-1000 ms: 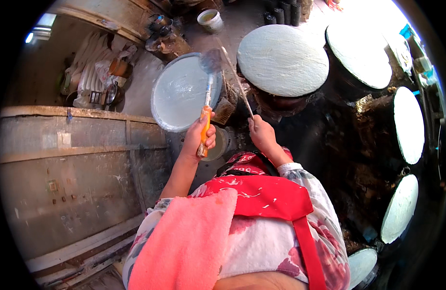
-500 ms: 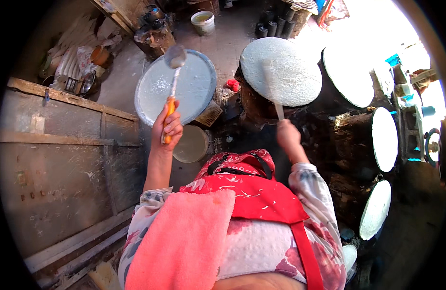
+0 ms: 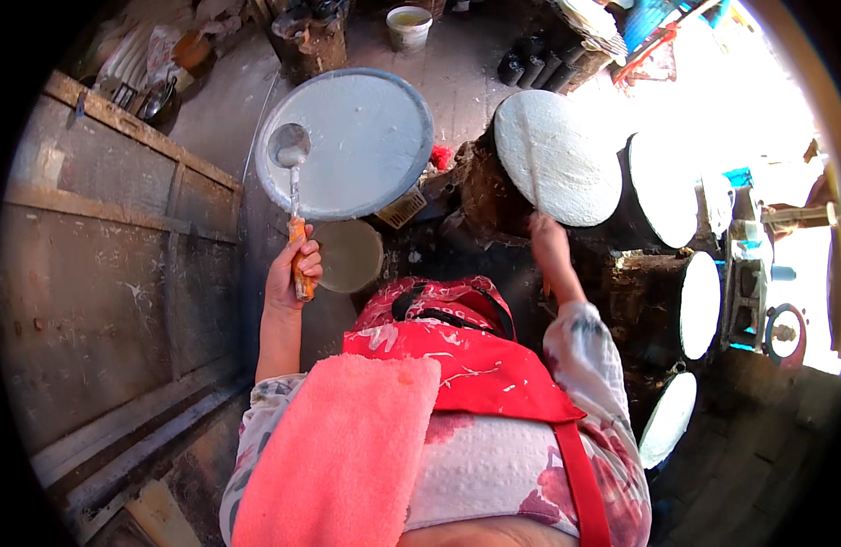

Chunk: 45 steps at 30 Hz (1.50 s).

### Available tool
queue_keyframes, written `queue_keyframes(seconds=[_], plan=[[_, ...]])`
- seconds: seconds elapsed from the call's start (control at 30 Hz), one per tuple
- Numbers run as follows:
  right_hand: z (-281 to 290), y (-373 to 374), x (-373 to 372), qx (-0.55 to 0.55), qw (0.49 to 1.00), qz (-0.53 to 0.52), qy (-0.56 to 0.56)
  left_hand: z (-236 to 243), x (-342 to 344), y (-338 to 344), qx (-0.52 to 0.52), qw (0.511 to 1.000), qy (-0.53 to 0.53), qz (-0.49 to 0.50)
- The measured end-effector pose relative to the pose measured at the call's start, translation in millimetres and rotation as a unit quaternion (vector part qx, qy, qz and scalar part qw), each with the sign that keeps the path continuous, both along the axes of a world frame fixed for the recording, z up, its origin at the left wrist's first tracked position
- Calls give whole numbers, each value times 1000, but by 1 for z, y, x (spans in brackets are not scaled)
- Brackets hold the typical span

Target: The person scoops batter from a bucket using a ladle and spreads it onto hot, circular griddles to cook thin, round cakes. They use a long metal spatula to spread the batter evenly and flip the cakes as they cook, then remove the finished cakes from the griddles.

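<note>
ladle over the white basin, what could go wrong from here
The ladle in the left hand carries white material near the basin's rim, so a tilt could drip it outside. The thin stick in the right hand reaches over the round white layer; pressing too hard might score it.

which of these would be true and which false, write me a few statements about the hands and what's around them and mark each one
1. The left hand holds an orange-handled ladle. True.
2. The right hand is empty. False: the right hand holds a long, thin tool.
3. In this view, the ladle's bowl overlaps the wide basin. True.
4. The towel on the person's front is green. False: the towel is pink.
5. The white-coated surface that the tool crosses in the view is square. False: the white-coated surface is round.
6. A white bucket stands beyond the basin, near the picture's top edge. True.
</note>
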State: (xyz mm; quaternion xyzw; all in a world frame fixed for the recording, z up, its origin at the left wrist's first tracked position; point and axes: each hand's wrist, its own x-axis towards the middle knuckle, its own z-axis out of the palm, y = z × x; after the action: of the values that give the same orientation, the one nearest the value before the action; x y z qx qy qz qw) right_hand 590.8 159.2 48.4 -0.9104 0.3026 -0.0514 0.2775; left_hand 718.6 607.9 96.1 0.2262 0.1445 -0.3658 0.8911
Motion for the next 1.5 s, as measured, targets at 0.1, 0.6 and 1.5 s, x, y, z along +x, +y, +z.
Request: queue_keyframes(seconds=[0.1,0.6,1.5], plan=[[3,-18,34,285,957,-36,-20,-17,2,12,-4,1000,-18,-6],[-23,27,40,566,791,-211,-100,-28,4,31,116,993,-21,14],[-61,148,-40,457,879,-127,-49,-149,153,-37,571,507,-507,-399]])
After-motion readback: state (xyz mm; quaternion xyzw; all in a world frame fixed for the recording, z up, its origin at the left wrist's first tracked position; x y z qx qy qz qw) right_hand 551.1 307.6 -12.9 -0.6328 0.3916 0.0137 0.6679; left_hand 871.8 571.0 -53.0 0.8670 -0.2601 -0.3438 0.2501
